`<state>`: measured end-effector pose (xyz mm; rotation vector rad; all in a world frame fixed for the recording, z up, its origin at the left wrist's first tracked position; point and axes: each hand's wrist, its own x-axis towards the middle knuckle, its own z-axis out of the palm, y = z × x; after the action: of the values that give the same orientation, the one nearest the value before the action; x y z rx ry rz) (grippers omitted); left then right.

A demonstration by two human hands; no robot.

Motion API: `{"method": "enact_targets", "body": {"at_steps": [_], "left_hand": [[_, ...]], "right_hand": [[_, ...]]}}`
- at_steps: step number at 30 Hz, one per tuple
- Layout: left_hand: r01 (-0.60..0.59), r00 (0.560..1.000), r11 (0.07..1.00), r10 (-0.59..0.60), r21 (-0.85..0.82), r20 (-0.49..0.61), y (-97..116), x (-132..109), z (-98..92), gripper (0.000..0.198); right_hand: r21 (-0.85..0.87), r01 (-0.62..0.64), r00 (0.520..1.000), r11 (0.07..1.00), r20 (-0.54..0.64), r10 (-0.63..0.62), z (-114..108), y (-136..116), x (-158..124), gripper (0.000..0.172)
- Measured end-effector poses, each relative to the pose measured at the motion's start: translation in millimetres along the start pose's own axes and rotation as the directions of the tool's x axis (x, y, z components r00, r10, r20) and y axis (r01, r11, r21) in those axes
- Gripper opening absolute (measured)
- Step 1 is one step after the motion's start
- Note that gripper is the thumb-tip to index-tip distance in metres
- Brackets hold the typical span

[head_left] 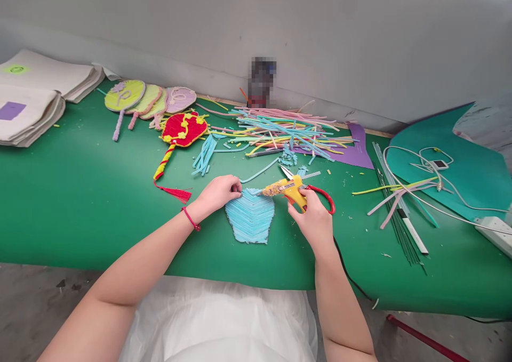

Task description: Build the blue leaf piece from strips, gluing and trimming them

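Observation:
A blue panel (251, 218) covered in slanting rows of pipe cleaners lies flat on the green table. My left hand (222, 194) is closed at its upper left edge, fingertips pressed together; what they pinch is hidden. A blue pipe cleaner (260, 172) runs from beside these fingers up to the right. My right hand (314, 218) grips a yellow hot glue gun (294, 190), its nozzle pointing left at the panel's top edge. Scissors (325, 196) with red handles lie partly behind the gun, blades showing above it.
Behind the panel lies a heap of coloured pipe cleaners (288, 130), with a cut blue bunch (205, 155) nearby. A red fan (186, 129) and several pastel fans (125, 95) rest at back left, beside paper stacks (30, 114). Wires (400, 218) and a power strip (496, 231) are right.

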<state>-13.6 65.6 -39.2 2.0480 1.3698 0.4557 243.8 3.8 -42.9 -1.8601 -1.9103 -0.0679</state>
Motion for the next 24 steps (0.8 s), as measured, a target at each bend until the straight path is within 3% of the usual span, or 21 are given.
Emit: {"method": "enact_targets", "body": {"at_steps": [24], "left_hand": [[0.007,1.0,1.0,-0.006,-0.023,0.022,0.9,-0.2,-1.2,0.005]], "right_hand": [[0.037,-0.149,0.986,0.988,0.077,0.146,-7.7,4.3,3.9,0.034]]}}
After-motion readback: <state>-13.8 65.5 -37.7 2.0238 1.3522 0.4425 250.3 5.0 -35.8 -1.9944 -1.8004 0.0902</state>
